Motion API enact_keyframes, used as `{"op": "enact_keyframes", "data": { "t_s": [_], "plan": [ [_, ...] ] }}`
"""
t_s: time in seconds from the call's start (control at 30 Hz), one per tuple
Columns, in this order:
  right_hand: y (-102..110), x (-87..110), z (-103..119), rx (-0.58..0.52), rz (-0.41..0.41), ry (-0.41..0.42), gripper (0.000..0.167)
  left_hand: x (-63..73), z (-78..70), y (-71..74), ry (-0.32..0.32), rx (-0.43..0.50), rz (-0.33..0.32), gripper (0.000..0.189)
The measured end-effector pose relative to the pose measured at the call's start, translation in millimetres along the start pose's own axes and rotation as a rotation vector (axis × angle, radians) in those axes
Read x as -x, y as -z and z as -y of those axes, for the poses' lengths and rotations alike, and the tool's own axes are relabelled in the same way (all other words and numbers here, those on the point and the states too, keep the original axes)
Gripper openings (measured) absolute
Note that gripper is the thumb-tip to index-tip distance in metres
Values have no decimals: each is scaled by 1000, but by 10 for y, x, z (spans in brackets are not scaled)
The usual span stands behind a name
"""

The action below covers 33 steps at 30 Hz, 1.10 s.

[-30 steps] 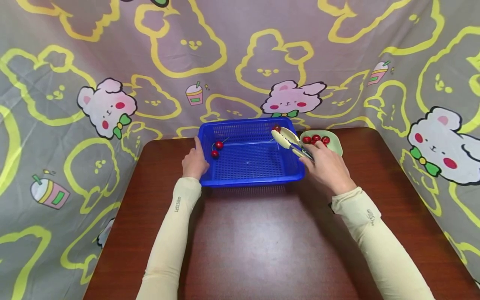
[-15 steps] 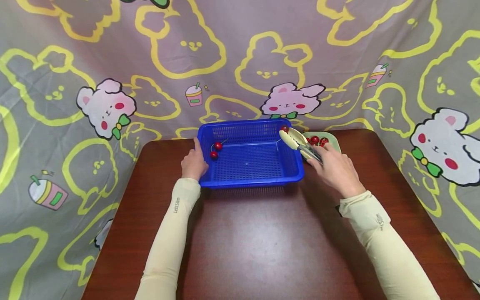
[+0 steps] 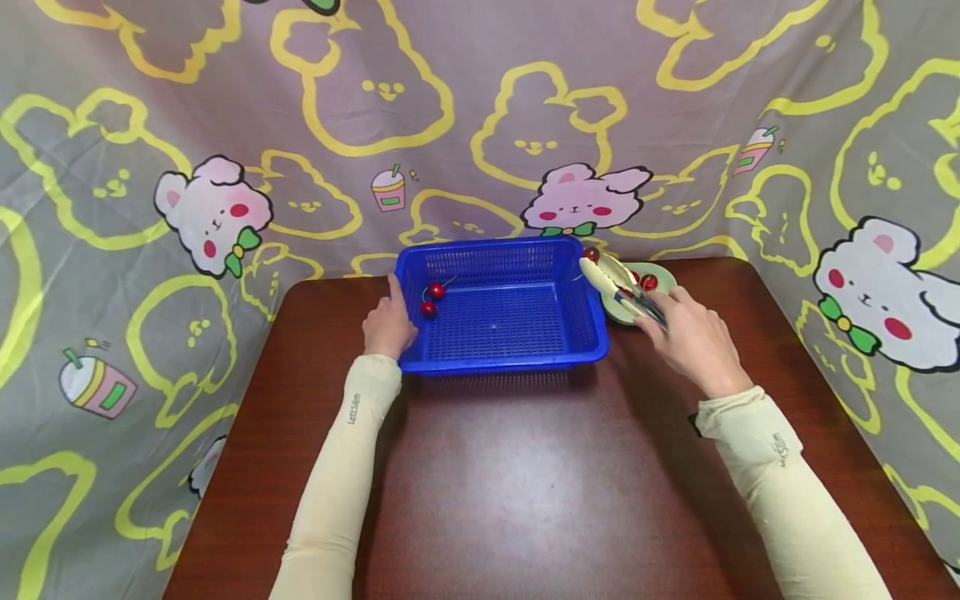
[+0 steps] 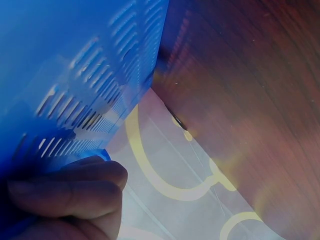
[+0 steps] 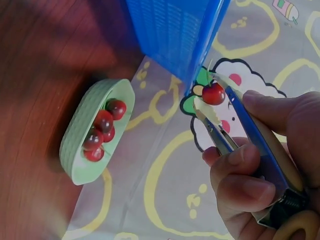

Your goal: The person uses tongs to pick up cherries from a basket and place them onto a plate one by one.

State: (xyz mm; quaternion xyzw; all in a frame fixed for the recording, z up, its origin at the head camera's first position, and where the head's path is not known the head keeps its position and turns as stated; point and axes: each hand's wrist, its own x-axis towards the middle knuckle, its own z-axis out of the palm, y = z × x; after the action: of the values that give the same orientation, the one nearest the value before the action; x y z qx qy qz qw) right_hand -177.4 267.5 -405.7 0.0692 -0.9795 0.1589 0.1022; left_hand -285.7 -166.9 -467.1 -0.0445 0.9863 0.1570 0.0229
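Observation:
My left hand [image 3: 388, 327] grips the left rim of a blue slotted plastic basket [image 3: 495, 364]; its fingers curl at the edge in the left wrist view. Two red cherries [image 3: 437, 291] with stems lie in the basket's left part. A pair of metal tongs [image 3: 597, 278] with cream tips is held in my right hand [image 3: 697, 340]. Between those tips sits one cherry [image 5: 214, 94], its stem upward, above the basket's back right corner. Beneath the tongs, a pale green dish [image 5: 80, 120] holds several cherries [image 5: 103, 121], partly hidden by the tongs in the head view.
The brown wooden table [image 3: 487, 500] carries the basket near its back edge, with the dish close to the basket's right side. Patterned cloth [image 3: 450, 100] hangs behind and along both sides.
My right hand has moved right with the tongs and cherry, from over the basket's right part to its right edge by the dish. The left hand and basket stay put.

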Motion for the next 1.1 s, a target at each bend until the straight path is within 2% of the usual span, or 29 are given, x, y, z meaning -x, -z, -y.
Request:
{"op": "enact_keyframes", "data": {
  "t_s": [0.3, 1.1],
  "plan": [
    [20, 52, -131, -3, -36, 4, 42, 14, -9, 9, 0, 6, 7, 103],
    [-23, 155, -469, -4, -2, -80, 47, 16, -14, 7, 1, 3, 6, 103]
  ]
}}
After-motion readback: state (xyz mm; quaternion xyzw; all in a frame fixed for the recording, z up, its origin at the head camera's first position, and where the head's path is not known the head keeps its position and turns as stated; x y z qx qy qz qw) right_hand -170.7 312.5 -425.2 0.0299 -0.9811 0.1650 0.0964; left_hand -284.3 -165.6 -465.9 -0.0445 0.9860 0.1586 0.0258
